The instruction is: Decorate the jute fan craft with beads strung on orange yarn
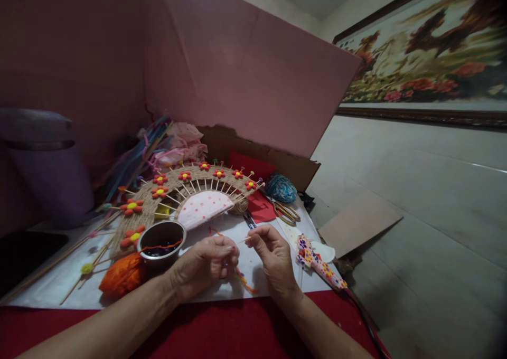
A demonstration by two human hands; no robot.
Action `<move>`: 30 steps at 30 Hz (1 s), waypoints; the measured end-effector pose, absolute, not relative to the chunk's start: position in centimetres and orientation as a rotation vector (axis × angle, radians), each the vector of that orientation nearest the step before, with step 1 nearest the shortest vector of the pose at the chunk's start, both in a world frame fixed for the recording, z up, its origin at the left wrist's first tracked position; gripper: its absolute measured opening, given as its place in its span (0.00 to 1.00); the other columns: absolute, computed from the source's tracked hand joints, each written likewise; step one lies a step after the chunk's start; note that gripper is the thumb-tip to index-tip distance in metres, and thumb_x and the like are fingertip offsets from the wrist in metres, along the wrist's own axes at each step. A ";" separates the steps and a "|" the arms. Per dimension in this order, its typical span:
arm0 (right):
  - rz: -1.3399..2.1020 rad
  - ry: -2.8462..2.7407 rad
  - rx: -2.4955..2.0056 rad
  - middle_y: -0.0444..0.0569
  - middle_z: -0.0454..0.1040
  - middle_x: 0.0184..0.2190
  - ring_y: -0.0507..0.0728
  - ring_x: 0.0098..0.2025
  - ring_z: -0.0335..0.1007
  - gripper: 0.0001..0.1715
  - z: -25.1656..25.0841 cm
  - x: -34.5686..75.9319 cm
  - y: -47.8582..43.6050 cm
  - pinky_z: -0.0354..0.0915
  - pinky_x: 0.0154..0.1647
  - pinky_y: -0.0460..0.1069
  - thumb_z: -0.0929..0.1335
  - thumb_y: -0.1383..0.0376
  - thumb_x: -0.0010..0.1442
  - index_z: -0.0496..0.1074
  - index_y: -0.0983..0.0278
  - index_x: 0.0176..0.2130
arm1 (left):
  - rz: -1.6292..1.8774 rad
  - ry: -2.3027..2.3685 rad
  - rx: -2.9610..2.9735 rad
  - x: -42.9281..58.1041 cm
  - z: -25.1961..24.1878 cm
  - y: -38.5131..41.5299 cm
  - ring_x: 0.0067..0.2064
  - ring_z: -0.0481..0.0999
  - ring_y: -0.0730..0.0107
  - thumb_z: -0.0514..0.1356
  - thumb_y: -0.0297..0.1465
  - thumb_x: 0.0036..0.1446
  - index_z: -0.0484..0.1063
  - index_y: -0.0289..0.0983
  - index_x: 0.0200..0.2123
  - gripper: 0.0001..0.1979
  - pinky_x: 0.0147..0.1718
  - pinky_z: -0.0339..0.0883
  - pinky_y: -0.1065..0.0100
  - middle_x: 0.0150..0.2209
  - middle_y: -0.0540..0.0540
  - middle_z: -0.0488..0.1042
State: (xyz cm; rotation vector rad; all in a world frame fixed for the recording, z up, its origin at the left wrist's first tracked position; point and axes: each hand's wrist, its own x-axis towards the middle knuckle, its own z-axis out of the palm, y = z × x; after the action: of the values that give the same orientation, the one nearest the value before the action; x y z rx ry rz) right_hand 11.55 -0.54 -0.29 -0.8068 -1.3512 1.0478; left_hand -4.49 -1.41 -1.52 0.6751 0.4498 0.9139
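My right hand (273, 258) pinches a thin pale stick (244, 239) between thumb and fingertips; it points toward my left hand. My left hand (212, 261) is close beside it, thumb and fingers curled together, and what they hold is hidden. Beneath the left fingers shows an orange yarn strand (247, 285) with small dark bits on it; whether it hangs from the hand or lies on the table I cannot tell. Left of my hands are a metal bowl (148, 232) with dark contents and an orange yarn ball (122, 275), its strand crossing the bowl.
Behind the bowl stands a twine-wrapped arch (174, 182) with red flowers, sticks and a dotted half-disc (206, 207). Scissors (288, 212), blue yarn (281, 188) and a flower-patterned glue gun (319, 264) with a cord lie right. A purple tumbler (51, 179) stands left.
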 end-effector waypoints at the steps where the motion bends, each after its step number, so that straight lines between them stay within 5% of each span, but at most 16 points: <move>1: 1.054 -1.351 -0.806 0.43 0.71 0.24 0.52 0.29 0.68 0.11 -0.3 11.5 -0.6 0.64 0.33 0.47 0.71 0.57 0.53 0.70 0.63 0.30 | 0.914 0.450 0.675 -4.5 -1.5 -1.4 0.27 0.69 0.72 0.65 0.27 0.45 0.74 0.29 0.26 0.05 0.29 0.59 0.70 0.25 0.44 0.71; 30: 1.015 -1.424 -0.803 0.43 0.68 0.22 0.52 0.27 0.66 0.13 -0.2 11.4 -0.6 0.64 0.31 0.47 0.70 0.55 0.53 0.69 0.62 0.28 | 0.906 0.435 0.695 -4.4 -1.5 -1.3 0.28 0.68 0.72 0.66 0.28 0.44 0.74 0.30 0.26 0.06 0.32 0.60 0.69 0.25 0.45 0.71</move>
State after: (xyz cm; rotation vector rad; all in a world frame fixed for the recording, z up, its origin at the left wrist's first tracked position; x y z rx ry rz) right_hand 11.38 -0.60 -0.23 -0.8033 -1.4236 1.0152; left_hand -4.44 -1.31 -1.53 0.6947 0.4349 0.9057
